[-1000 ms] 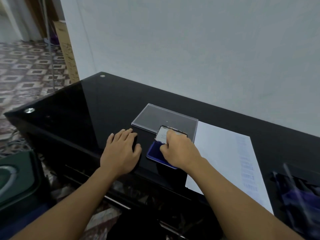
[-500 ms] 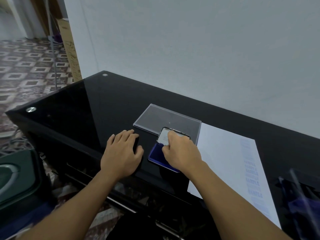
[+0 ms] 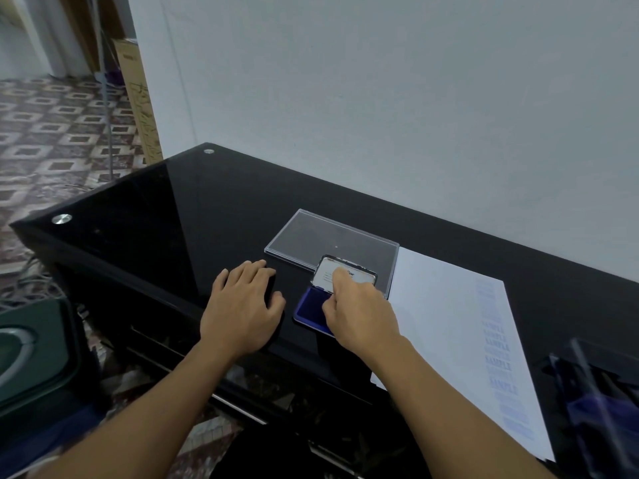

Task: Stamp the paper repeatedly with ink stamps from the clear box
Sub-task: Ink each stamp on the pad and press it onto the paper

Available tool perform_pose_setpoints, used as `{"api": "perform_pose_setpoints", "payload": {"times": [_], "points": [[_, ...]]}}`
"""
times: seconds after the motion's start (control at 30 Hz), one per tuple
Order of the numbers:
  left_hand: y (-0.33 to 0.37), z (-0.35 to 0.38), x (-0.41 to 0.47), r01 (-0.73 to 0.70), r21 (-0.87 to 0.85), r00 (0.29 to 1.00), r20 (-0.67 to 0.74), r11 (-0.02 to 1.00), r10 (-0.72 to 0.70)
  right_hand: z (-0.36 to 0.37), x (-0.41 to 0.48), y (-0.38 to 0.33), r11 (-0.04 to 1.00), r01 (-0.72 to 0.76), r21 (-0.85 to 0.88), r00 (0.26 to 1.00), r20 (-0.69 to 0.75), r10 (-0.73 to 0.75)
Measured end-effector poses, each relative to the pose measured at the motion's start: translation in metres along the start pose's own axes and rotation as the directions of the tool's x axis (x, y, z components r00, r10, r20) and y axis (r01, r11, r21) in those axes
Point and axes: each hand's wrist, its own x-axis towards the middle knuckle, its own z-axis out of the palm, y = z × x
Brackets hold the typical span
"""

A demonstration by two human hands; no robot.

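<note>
On the floor at 9 o'clock from the table [image 3: 145, 216] sits a dark green thing [image 3: 31, 354], too blurry to name. The table is black and shiny.

The left hand [image 3: 242, 305] rests palm down on the table, near the front edge. Its fingers are loose and a little spread, and it holds nothing that shows.

At 1 o'clock from that hand lies a flat clear lid [image 3: 328, 240].

Just in front of the lid, at its 6 o'clock, is a blue ink pad [image 3: 309, 307]. The pad's own cover [image 3: 326, 273] stands open at the back, white inside.

The right hand [image 3: 361, 314] is on top of the pad. Its fingers curl down, and one finger reaches up to the cover. Whether it holds a stamp is hidden, so the grip cannot be told.

At 3 o'clock from the pad lies the paper [image 3: 442, 316], flat on the table. A row of blue stamp marks [image 3: 498, 354] runs down its right side. Some read "SAMPLE".

At 3 o'clock from the paper is the clear box [image 3: 594, 392], with dark and blue shapes inside. It is blurry.
</note>
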Motion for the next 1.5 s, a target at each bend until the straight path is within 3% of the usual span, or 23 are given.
{"api": "perform_pose_setpoints", "payload": {"times": [0.33, 0.8, 1.13, 1.5], "points": [[0.0, 0.0, 0.001, -0.001, -0.001, 1.0, -0.001, 1.0, 0.001, -0.013, 0.019, -0.003, 0.997, -0.051, 0.06, 0.993, 0.107, 0.045], [0.001, -0.004, -0.001, -0.007, -0.026, 1.0, 0.029, 1.0, 0.008, -0.009, -0.009, 0.003, 0.996, -0.027, 0.081, 1.0, 0.009, 0.026], [0.02, -0.019, 0.009, 0.04, -0.136, 0.996, 0.089, 0.99, -0.028, -0.061, -0.029, 0.042, 0.985, -0.048, 0.166, 0.993, -0.103, 0.065], [0.135, -0.016, 0.042, -0.25, -0.233, 0.958, 0.079, 0.94, 0.275, -0.101, -0.037, 0.133, 0.955, -0.235, 0.18, 0.962, -0.095, 0.254]]}}
